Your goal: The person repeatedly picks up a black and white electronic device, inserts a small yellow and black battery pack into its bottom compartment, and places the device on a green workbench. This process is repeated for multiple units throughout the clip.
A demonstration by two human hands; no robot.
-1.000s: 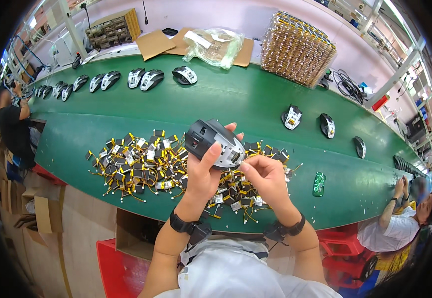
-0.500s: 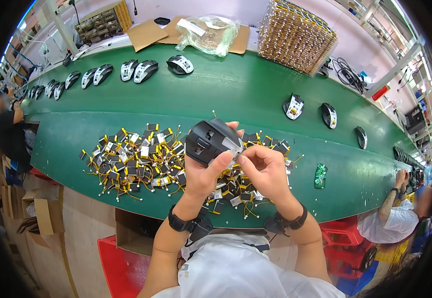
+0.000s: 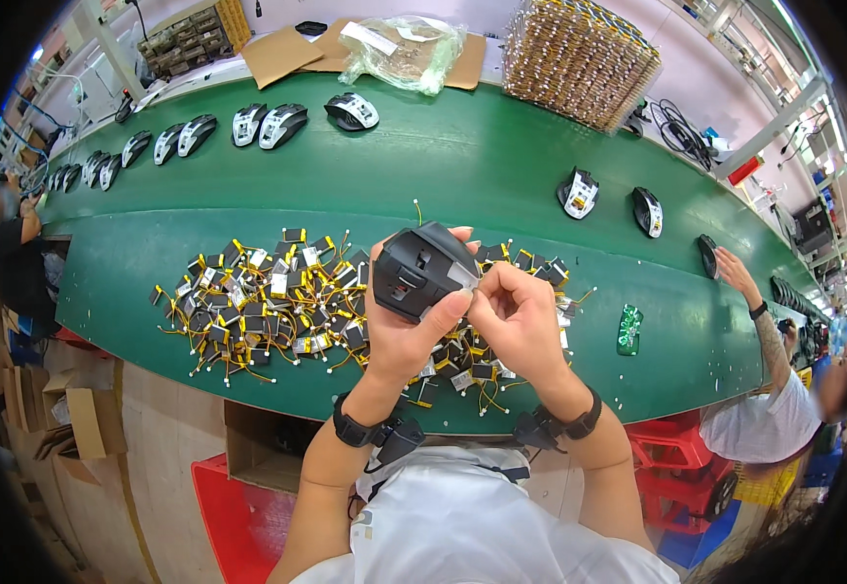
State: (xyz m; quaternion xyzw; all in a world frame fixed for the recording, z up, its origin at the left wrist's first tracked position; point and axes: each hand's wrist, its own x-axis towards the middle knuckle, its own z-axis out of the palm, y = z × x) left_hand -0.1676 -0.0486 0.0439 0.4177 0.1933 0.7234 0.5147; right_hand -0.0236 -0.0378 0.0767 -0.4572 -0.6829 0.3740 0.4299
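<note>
My left hand is wrapped round a black computer mouse, held above the bench with slots in its casing facing up. Close to the mouse's right edge, my right hand is closed in a pinch. A small pale, translucent piece shows at that edge, and what the right fingertips grip is too small to make out. Beneath and beside both hands spreads a pile of small battery packs, dark and silver with yellow tape, thin wires and white connectors.
Several black-and-white mice line the back of the green bench, with more at right. A green packet lies right of the batteries. A tall stack, cardboard and a plastic bag stand behind. A co-worker's hand is at right.
At right, the co-worker's arm has stretched forward to a mouse on the bench. My left hand still holds the mouse, and my right fingers stay pinched at its edge. The whole view shifts slightly.
</note>
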